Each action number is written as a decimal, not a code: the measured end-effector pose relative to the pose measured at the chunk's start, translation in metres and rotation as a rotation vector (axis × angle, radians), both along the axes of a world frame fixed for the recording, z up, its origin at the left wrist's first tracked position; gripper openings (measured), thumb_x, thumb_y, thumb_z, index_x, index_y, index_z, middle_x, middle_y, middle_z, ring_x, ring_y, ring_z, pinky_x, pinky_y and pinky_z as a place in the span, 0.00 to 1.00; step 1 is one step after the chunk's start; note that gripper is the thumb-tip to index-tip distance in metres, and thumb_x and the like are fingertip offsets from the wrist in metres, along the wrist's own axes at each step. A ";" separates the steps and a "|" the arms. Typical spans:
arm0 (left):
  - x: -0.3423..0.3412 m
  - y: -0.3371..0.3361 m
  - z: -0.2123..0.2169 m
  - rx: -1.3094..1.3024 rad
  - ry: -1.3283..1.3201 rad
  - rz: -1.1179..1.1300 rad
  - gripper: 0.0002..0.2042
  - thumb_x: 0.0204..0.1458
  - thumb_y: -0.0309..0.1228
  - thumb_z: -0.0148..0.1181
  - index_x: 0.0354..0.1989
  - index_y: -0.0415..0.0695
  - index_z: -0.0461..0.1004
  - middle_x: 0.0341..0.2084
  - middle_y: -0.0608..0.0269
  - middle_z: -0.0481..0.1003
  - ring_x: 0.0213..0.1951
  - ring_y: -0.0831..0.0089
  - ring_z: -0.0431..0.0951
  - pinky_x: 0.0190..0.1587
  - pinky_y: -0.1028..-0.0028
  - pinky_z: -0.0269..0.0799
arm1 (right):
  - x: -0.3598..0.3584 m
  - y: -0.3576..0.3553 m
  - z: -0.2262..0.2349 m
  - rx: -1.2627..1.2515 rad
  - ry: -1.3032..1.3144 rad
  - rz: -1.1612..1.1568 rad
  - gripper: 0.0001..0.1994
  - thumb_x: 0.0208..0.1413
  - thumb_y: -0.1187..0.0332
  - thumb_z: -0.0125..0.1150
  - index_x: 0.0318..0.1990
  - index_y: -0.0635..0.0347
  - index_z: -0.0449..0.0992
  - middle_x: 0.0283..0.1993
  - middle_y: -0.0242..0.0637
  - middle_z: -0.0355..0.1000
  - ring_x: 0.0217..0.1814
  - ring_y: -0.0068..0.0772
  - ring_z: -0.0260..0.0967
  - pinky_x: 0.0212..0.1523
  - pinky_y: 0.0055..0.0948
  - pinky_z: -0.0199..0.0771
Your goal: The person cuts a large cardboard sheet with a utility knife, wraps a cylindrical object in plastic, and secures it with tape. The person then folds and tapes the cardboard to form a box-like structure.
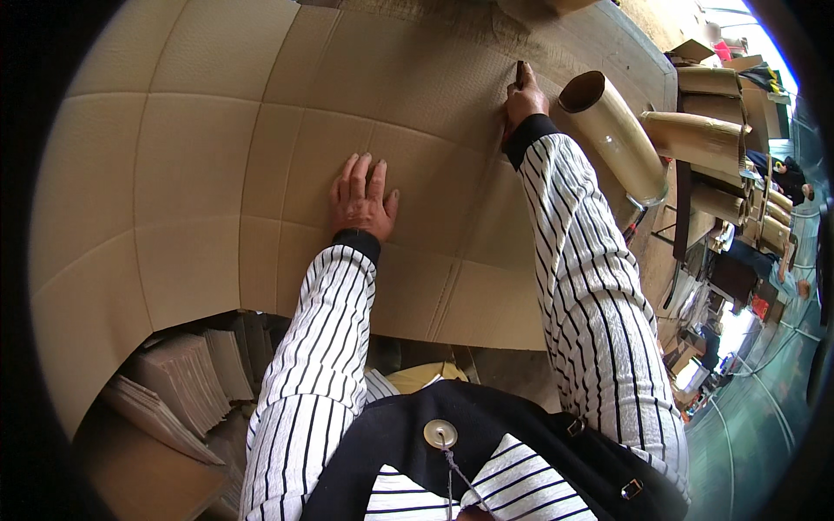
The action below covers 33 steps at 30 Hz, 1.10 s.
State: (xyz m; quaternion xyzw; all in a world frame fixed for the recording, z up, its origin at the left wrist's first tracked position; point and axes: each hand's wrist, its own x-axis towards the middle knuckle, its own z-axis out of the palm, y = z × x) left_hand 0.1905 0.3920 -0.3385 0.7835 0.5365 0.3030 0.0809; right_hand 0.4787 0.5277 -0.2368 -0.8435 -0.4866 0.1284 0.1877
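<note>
A large sheet of brown corrugated cardboard lies in front of me, scored by several crease lines. My left hand rests flat on its middle, fingers stretched out and holding nothing. Farther off to the right, my right hand is closed near the sheet's right side. A short dark, narrow piece sticks out beyond its fingers; its kind is too small to make out. Just right of that hand lies a rolled cardboard tube, its hollow end turned away from me.
Stacked cardboard pieces stand below the sheet's near left edge. More cardboard rolls lie at the right, beyond the wooden table. A red-handled tool lies near the tube's near end. Other people are at the far right.
</note>
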 end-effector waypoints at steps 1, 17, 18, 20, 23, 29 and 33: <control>-0.001 -0.001 0.002 0.000 -0.005 0.005 0.25 0.49 0.36 0.60 0.57 0.50 0.61 0.58 0.59 0.55 0.63 0.59 0.53 0.60 0.55 0.52 | -0.002 0.000 0.003 -0.024 -0.027 0.008 0.26 0.58 0.67 0.43 0.65 0.42 0.53 0.54 0.55 0.67 0.56 0.54 0.65 0.51 0.42 0.67; -0.002 -0.009 0.008 0.045 0.011 0.042 0.26 0.45 0.39 0.61 0.54 0.51 0.64 0.56 0.61 0.59 0.61 0.61 0.56 0.59 0.57 0.55 | 0.058 0.038 -0.038 -0.392 -0.136 0.489 0.11 0.55 0.70 0.47 0.45 0.58 0.67 0.24 0.41 0.73 0.25 0.33 0.73 0.20 0.37 0.71; -0.002 -0.009 0.009 0.043 0.015 0.045 0.26 0.45 0.39 0.61 0.54 0.51 0.64 0.56 0.61 0.59 0.61 0.61 0.56 0.59 0.57 0.55 | 0.047 0.025 -0.027 -0.411 -0.068 0.428 0.10 0.56 0.73 0.45 0.46 0.59 0.66 0.20 0.42 0.73 0.21 0.33 0.74 0.16 0.38 0.72; -0.001 -0.009 0.012 0.032 0.009 0.041 0.25 0.46 0.40 0.60 0.55 0.51 0.64 0.57 0.61 0.58 0.61 0.61 0.56 0.59 0.57 0.55 | 0.029 0.007 -0.017 -0.531 -0.194 0.431 0.14 0.54 0.71 0.49 0.49 0.58 0.66 0.28 0.45 0.72 0.28 0.37 0.74 0.25 0.37 0.72; -0.001 -0.009 0.008 0.008 -0.005 0.027 0.25 0.48 0.41 0.58 0.55 0.51 0.63 0.57 0.61 0.56 0.62 0.61 0.54 0.59 0.56 0.55 | -0.009 -0.024 -0.001 -0.619 -0.269 0.237 0.24 0.50 0.65 0.59 0.56 0.54 0.65 0.49 0.50 0.70 0.48 0.42 0.72 0.49 0.36 0.72; 0.004 -0.011 0.008 0.007 -0.025 0.009 0.25 0.49 0.42 0.58 0.56 0.52 0.63 0.57 0.62 0.57 0.62 0.62 0.54 0.59 0.57 0.55 | -0.045 -0.102 0.017 -0.498 0.156 -0.015 0.31 0.50 0.78 0.45 0.65 0.52 0.54 0.48 0.51 0.71 0.30 0.41 0.76 0.24 0.35 0.77; -0.002 -0.012 0.008 0.030 -0.004 0.035 0.25 0.48 0.43 0.59 0.54 0.52 0.64 0.56 0.62 0.58 0.61 0.62 0.55 0.59 0.58 0.55 | -0.079 -0.144 0.020 -0.497 0.144 0.007 0.33 0.49 0.78 0.44 0.66 0.51 0.53 0.45 0.53 0.72 0.28 0.42 0.75 0.24 0.35 0.77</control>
